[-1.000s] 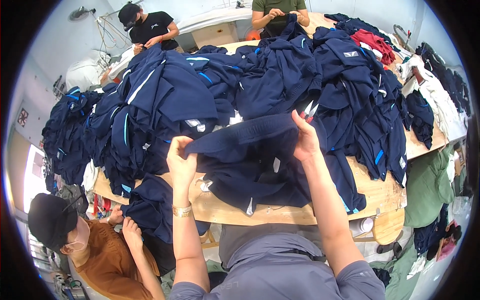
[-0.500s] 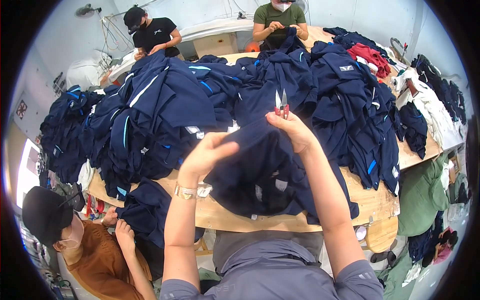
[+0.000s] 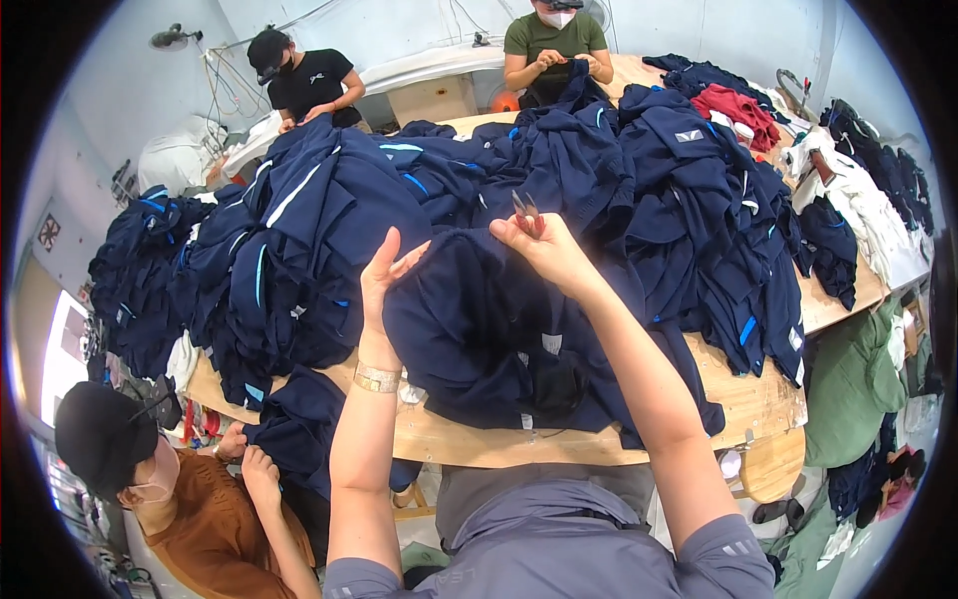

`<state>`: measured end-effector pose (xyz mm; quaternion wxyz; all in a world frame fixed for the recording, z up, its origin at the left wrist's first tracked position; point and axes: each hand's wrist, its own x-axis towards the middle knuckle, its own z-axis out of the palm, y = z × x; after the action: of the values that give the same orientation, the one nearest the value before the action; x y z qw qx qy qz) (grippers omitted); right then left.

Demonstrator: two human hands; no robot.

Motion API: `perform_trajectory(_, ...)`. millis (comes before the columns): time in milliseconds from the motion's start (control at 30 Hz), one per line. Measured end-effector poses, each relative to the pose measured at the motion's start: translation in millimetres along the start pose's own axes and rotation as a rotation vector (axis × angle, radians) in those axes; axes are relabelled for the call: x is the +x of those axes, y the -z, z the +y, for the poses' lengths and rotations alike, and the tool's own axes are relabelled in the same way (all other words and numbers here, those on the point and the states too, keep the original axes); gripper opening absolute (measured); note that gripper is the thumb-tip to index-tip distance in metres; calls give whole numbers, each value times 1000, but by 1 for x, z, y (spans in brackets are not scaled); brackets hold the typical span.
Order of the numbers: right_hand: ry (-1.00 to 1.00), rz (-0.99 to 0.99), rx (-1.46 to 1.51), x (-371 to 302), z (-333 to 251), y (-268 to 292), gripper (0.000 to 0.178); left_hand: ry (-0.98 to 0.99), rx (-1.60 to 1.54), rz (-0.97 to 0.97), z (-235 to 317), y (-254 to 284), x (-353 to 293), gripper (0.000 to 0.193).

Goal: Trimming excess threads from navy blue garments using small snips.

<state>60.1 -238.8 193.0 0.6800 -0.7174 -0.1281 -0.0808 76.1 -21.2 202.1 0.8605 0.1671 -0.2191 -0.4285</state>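
Note:
A navy garment (image 3: 454, 319) hangs in front of me over the table edge, its upper edge raised and its opening toward me. My right hand (image 3: 549, 252) is closed around red-handled thread snips (image 3: 529, 218), blades pointing up and away. The thumb of that hand also pinches the garment's upper edge. At the garment's left side is my left hand (image 3: 384, 285), open, thumb up and fingers stretched toward the cloth edge. White labels (image 3: 551, 343) show inside the garment.
Heaps of navy garments (image 3: 349, 190) cover much of the wooden table (image 3: 479, 444). Close on my left, a person in a brown top (image 3: 215, 519) handles navy cloth. Two more people work across the table. Red cloth (image 3: 736, 115) and white cloth (image 3: 848, 190) lie right.
My left hand has moved to the garment's left edge, fingers now extended. My right hand has shifted slightly left and the snips have tilted left. The garment opening has spread wider.

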Motion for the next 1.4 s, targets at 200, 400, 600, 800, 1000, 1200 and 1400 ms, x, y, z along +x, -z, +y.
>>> perform_trajectory(200,-49,-186,-37,-21,40,-6,31,-207,147,102,10,-13,-5,41)
perform_trajectory(400,-298,6,751,-36,69,31,17,-332,556,516,29,-29,-19,38)
perform_trajectory(600,-240,-64,985,-16,18,50,25,-187,958,592,51,-11,-28,30)
perform_trajectory(800,-307,-181,1257,4,15,67,32,-168,678,671,52,-25,-17,19)
perform_trajectory(1000,-287,-243,1319,6,15,68,36,-108,736,523,59,-4,-17,16)
perform_trajectory(1200,-249,-200,1115,-5,3,55,31,21,1513,416,32,-15,-10,33)
perform_trajectory(1400,-233,-140,1162,6,9,62,36,-6,1241,504,38,-20,-3,27)
